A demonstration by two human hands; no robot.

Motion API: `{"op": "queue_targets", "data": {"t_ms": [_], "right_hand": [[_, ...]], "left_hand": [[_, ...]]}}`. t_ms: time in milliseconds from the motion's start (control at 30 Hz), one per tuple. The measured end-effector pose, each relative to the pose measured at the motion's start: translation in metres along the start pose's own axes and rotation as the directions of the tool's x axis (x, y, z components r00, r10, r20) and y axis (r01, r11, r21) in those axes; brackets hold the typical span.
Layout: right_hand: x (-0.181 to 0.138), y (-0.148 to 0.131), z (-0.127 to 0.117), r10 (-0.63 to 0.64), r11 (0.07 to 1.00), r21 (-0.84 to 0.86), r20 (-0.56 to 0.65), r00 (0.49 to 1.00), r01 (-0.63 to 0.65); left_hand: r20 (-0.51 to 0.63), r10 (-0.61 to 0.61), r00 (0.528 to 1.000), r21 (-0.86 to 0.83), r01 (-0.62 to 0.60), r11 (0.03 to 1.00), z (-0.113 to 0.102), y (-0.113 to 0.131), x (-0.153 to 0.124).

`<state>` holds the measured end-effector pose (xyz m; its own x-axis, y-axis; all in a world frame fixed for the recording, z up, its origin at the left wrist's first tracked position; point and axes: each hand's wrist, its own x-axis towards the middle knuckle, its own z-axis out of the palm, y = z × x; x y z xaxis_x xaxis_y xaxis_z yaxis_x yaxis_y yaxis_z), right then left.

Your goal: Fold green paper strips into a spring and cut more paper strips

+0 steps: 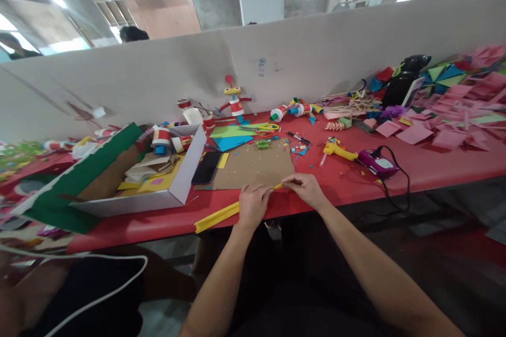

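Note:
My left hand [253,205] is closed on a long yellow paper strip [215,217] that lies along the front edge of the red table [427,166]. My right hand [306,189] pinches the strip's right end, with a thin dark tool showing between its fingers. Both hands rest at the near edge of a brown cardboard sheet [253,168]. A black phone [206,167] lies just left of the cardboard.
An open white and green box [174,189] with paper scraps stands at the left. A yellow glue gun [339,152], a purple corded tool [379,164], scissors [264,127], paper robot figures [234,99] and pink paper pieces [454,110] cover the table. A white divider runs behind.

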<state>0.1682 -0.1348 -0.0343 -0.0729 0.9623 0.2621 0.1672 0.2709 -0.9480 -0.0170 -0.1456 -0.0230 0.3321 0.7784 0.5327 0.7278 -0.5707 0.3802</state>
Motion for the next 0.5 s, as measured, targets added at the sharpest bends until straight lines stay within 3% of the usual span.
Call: {"op": "queue_targets", "data": {"t_ms": [133,233,367,500], "right_hand": [[-0.002,-0.006,0.001,-0.203,0.948,-0.246,0.011,0.979,0.199],[0.000,-0.011,0.004,-0.350,0.784,-0.482,0.178,0.920,0.392],[0.007,-0.015,0.003,-0.382,0.622,-0.617,0.297,0.875,0.481],[0.016,-0.016,-0.002,-0.403,0.535,-0.669,0.334,0.852,0.516]], "left_hand": [[-0.001,0.075,0.997,0.065,-0.075,0.995,-0.002,0.002,0.005],[0.040,0.140,0.989,0.118,-0.143,0.983,-0.001,0.001,0.009],[0.087,0.178,0.980,0.165,-0.191,0.968,0.002,-0.003,0.014],[0.120,0.103,0.987,0.199,-0.126,0.972,-0.002,-0.006,0.018]]}}
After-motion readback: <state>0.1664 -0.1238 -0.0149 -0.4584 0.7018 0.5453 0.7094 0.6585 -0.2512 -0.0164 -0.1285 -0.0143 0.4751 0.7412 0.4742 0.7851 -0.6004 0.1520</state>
